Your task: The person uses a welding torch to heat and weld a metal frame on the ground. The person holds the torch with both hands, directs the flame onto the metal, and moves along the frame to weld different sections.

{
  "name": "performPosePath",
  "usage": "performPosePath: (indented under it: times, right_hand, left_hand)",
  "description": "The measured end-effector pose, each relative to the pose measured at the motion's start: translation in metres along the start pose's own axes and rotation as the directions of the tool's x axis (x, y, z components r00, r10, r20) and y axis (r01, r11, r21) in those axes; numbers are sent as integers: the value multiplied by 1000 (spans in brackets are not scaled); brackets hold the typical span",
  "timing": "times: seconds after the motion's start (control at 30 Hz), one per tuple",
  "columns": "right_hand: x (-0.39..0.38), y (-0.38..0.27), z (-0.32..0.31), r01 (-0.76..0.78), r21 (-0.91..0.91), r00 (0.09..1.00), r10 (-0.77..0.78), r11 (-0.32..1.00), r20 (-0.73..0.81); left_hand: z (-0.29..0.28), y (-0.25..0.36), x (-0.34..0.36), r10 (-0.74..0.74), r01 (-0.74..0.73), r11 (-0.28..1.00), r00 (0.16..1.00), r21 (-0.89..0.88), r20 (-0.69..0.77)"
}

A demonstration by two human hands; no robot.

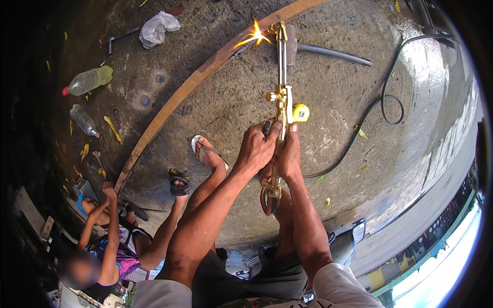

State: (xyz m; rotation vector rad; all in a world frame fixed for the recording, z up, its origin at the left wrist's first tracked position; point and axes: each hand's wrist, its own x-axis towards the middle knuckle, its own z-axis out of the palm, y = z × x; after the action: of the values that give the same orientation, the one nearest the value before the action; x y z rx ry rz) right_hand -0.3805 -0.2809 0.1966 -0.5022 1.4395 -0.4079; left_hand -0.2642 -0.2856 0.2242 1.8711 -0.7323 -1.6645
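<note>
Both my hands grip a brass cutting torch (281, 97), its head pointing away from me. My left hand (257, 146) is closed around the handle from the left; a small dark cylindrical piece (266, 128) shows at its fingers, and whether it belongs to the torch I cannot tell. My right hand (290, 154) wraps the handle from the right, thumb along the top. Bright orange flame and sparks (258, 36) flare beside the torch head, at a long curved rusty steel bar (177, 100) on the ground. A sledgehammer (334, 53) lies just right of the torch head.
A yellow tape measure (301, 112) lies right of the torch. A dark hose (382, 97) loops across the concrete. At left are plastic bottles (84, 81), a plastic bag (158, 29) and a wrench-like tool (122, 38). Another person (110, 226) sits lower left, a hand near the bar's end.
</note>
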Motion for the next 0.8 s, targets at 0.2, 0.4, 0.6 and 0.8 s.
performPosePath:
  times: [0.2, 0.4, 0.6, 0.8]
  right_hand:
    - [-3, -5, 2, 16, -20, 1000, -16, 1000, -1]
    - [-2, -4, 3, -5, 32, 1000, 5, 999, -13]
    - [-1, -2, 0, -21, 0, 1000, 21, 1000, -4]
    - [-2, -4, 0, 0, -20, 1000, 0, 1000, -8]
  left_hand:
    - [0, 0, 0, -14, 14, 1000, 1000, 8, 4]
    - [3, -6, 2, 1, -1, 1000, 1000, -15, -11]
    - [4, -9, 3, -3, 3, 1000, 1000, -20, -3]
    - [3, -5, 2, -8, 8, 1000, 1000, -25, 3]
